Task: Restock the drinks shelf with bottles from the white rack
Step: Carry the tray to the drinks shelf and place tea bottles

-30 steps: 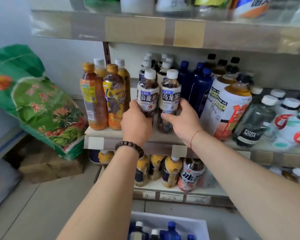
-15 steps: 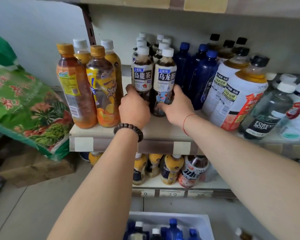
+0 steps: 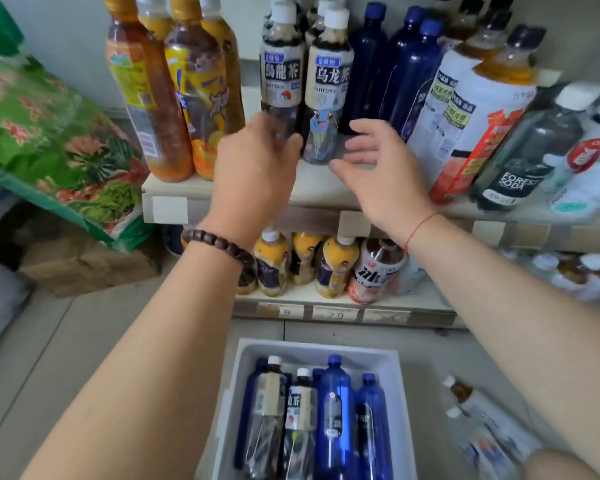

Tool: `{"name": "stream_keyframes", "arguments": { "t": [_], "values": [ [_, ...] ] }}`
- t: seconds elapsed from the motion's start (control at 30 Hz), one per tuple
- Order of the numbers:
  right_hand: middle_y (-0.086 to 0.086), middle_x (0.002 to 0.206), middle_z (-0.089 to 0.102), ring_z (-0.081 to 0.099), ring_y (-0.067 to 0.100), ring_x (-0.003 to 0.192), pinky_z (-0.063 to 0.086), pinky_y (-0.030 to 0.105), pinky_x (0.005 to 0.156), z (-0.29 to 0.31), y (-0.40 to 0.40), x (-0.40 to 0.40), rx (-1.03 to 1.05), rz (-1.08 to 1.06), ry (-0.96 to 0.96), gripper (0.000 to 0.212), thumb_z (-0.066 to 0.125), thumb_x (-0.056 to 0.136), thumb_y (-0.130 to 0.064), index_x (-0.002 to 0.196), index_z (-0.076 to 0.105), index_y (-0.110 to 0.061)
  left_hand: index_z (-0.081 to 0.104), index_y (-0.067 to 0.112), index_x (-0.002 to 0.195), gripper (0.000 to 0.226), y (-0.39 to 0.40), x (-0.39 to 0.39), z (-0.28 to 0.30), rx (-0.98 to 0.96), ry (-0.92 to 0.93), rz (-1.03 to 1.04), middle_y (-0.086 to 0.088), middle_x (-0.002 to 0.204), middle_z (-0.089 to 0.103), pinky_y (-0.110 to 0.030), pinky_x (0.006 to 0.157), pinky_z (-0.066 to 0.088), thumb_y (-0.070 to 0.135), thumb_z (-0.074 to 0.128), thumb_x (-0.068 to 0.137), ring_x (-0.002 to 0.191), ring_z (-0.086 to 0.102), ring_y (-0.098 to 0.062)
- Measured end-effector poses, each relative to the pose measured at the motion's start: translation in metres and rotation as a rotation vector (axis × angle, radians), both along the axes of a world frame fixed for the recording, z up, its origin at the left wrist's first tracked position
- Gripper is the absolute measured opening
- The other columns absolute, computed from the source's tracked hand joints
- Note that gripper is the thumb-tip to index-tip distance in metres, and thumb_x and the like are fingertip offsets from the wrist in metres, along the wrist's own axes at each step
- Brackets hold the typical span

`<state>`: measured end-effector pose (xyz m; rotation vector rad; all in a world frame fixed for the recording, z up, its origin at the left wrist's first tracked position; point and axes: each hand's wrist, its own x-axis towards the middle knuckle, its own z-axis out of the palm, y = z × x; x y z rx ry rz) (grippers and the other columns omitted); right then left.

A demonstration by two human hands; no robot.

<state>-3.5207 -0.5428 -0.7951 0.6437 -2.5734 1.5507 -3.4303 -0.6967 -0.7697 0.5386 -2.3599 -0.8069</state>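
Note:
Two white-capped oolong tea bottles stand upright side by side on the drinks shelf (image 3: pixel 326 192), the left tea bottle (image 3: pixel 280 67) and the right tea bottle (image 3: pixel 328 84). My left hand (image 3: pixel 257 168) hovers just in front of the left one, fingers spread, holding nothing. My right hand (image 3: pixel 378 168) is open beside the right one, apart from it. Below on the floor sits the white rack (image 3: pixel 246 368) with two tea bottles (image 3: pixel 298 407) and several blue bottles (image 3: pixel 335 410) lying in it.
Orange juice bottles (image 3: pixel 146 98) stand left of the teas, blue bottles (image 3: pixel 406 71) and large white-labelled jugs (image 3: pixel 475 119) to the right. A green printed sack (image 3: pixel 49 140) leans at the left. A lower shelf (image 3: pixel 326 299) holds more bottles. Loose bottles (image 3: pixel 482 420) lie on the floor right of the rack.
Both hands have let go of the two tea bottles and drawn back from the shelf, fingers opening. The view has tilted down, bringing the white rack into sight.

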Motion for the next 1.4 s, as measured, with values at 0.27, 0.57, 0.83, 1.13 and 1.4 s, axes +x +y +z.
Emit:
{"name": "stream_keyframes", "arguments": {
  "t": [0.27,0.57,0.83,1.13,1.4],
  "values": [
    [0.0,0.1,0.076,0.074,0.012,0.076,0.06,0.021,0.063,-0.17,0.099,0.149,0.232,0.112,-0.563,0.017,0.066,0.103,-0.012,0.109,0.069,-0.027,0.071,0.012,0.093,0.026,0.048,0.117,-0.172,0.261,-0.533,0.031,-0.005,0.088,0.08,-0.034,0.075,0.059,0.032,0.059,0.101,0.082,0.074,-0.027],
    [0.019,0.134,0.06,0.067,0.035,0.12,0.053,0.035,0.088,-0.292,0.054,0.242,0.908,0.28,-0.689,0.044,0.061,0.099,-0.011,0.139,0.052,0.003,0.043,-0.002,0.142,0.078,0.087,0.188,-0.312,0.259,-1.206,-0.009,-0.016,0.136,0.062,-0.038,0.1,0.056,0.049,0.076,0.093,0.123,0.065,-0.031],
    [0.009,0.131,0.067,0.07,0.027,0.112,0.054,0.028,0.084,-0.317,0.034,0.254,0.729,-0.06,-0.846,0.055,0.067,0.103,-0.027,0.149,0.042,-0.008,0.062,0.012,0.127,0.036,0.068,0.194,-0.277,0.101,-1.285,-0.117,-0.007,0.128,0.071,-0.029,0.096,0.057,0.026,0.068,0.094,0.119,0.07,-0.024],
    [0.007,0.084,0.083,0.078,0.021,0.076,0.061,0.027,0.058,-0.188,0.067,0.212,-0.119,0.185,-1.075,0.078,0.084,0.051,0.027,0.119,0.064,-0.007,0.062,0.037,0.123,0.061,0.014,0.148,-0.091,0.23,-0.668,-0.199,0.018,0.105,0.073,-0.018,0.071,0.056,0.033,0.092,0.07,0.091,0.068,-0.001],
    [-0.009,0.118,0.079,0.076,0.008,0.106,0.06,0.027,0.094,0.011,0.06,0.11,-0.295,0.124,-0.202,0.063,0.093,0.078,-0.01,0.127,0.057,-0.029,0.059,0.039,0.141,0.071,0.009,0.096,0.035,0.359,0.118,-0.197,0.022,0.123,0.074,-0.031,0.099,0.06,0.015,0.091,0.082,0.112,0.071,0.0]
  ]
}}
